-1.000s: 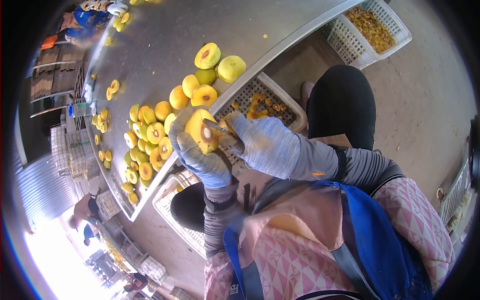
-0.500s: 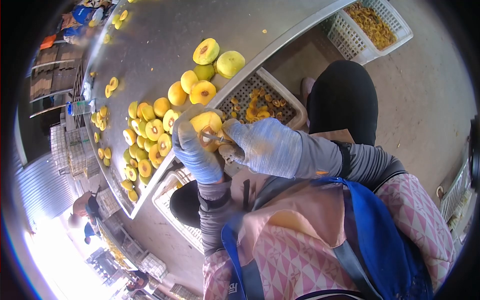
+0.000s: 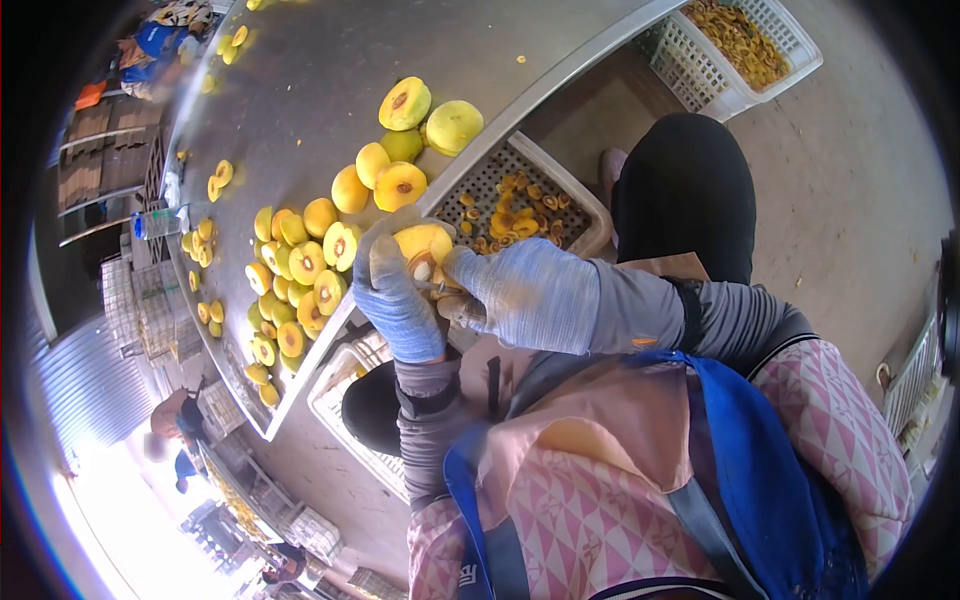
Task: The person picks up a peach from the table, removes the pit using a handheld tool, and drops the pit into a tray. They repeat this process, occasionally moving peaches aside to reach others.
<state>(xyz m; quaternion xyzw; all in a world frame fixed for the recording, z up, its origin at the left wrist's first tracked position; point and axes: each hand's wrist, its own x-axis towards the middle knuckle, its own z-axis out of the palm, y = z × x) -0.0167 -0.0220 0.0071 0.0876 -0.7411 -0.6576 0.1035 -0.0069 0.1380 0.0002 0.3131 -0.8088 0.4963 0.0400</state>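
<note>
My left hand (image 3: pixel 397 295), in a blue-grey knit glove, is closed around a yellow peach half (image 3: pixel 424 242) with its cut face and pit hollow toward me. My right hand (image 3: pixel 535 295), gloved alike, grips a thin metal tool (image 3: pixel 432 287) whose tip is at the hollow of the peach half. The tool's handle is hidden in my fingers. Both hands are close together over the metal table's edge. Beyond my left hand lie many peach halves (image 3: pixel 307 262), some cut side up, and a larger greenish-yellow peach piece (image 3: pixel 454 127).
Below the table edge, a perforated crate (image 3: pixel 598 225) holds pits and scraps. A white basket (image 3: pixel 790 32) of brown-yellow scraps stands at the upper right. Another white crate (image 3: pixel 330 405) is by my knee. The metal table (image 3: pixel 310 60) stretches away; other people work in the background.
The metal tool has shifted slightly down and now shows less at the peach half, which has tilted a little in my left hand. The view has moved slightly.
</note>
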